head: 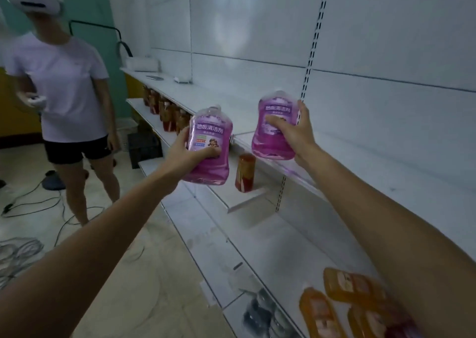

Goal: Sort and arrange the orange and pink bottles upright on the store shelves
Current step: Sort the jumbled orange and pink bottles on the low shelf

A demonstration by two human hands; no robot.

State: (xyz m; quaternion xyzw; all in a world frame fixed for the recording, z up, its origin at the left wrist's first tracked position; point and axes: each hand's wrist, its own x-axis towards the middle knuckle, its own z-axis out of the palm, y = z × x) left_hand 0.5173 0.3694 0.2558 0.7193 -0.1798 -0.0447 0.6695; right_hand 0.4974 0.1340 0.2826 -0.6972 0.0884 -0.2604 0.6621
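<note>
My left hand (189, 154) grips a pink bottle (210, 142) upright in the air, just in front of the white shelf unit. Another pink bottle (273, 129) is gripped by my right hand (293, 134); its base hovers at the front edge of the upper shelf (360, 162). Three orange bottles (342, 301) lie flat on a lower shelf at the bottom right. A single orange-red bottle (245, 172) stands upright on the middle shelf below my hands.
A row of orange-brown bottles (164, 111) stands on a shelf farther left. A person (64, 85) in a headset stands on the left. Cables (31, 209) lie on the floor. A black crate (144, 149) sits by the shelf base. Small white items (143, 63) rest on the top shelf.
</note>
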